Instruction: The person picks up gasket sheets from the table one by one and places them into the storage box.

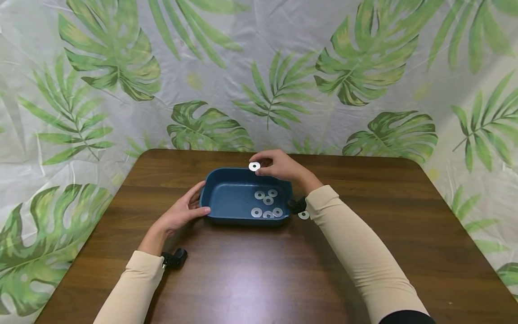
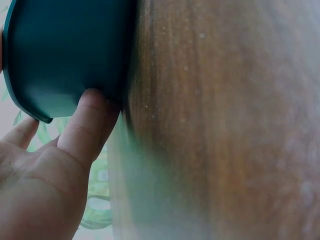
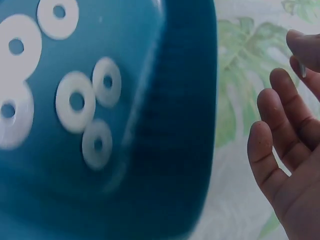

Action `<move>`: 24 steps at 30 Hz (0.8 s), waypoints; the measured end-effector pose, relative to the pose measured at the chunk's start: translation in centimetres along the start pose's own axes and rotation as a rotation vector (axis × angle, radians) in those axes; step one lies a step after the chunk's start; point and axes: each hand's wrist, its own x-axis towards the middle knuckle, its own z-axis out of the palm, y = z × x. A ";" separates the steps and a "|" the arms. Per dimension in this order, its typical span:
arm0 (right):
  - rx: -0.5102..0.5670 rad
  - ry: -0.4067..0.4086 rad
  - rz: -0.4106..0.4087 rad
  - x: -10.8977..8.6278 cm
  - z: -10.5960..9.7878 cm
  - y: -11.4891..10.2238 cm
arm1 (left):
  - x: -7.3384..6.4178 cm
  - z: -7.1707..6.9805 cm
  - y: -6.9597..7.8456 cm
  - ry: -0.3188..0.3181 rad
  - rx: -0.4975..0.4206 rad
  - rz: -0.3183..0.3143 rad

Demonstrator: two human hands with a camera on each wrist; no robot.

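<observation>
A blue rectangular tray sits on the table, with several flat silver washers lying in its right half. My left hand holds the tray's left end, thumb at the front corner of the rim. In the left wrist view, fingertips touch the tray's outer wall. Above the far rim, my right hand pinches one washer between thumb and forefinger. That washer shows only as a thin edge in the right wrist view, where the other fingers are spread apart.
One more washer lies on the wooden table just right of the tray, partly covered by the right wrist's black camera. A leaf-patterned cloth hangs behind the table's far edge.
</observation>
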 end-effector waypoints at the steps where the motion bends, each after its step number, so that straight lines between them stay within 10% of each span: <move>1: 0.005 -0.006 -0.005 0.2 0.3 -0.1 | 0.0 0.0 0.0 0.000 0.002 0.001; 24: 0.045 -0.009 -0.014 0.8 1.9 -0.1 | 0.2 0.0 0.0 0.001 -0.019 -0.001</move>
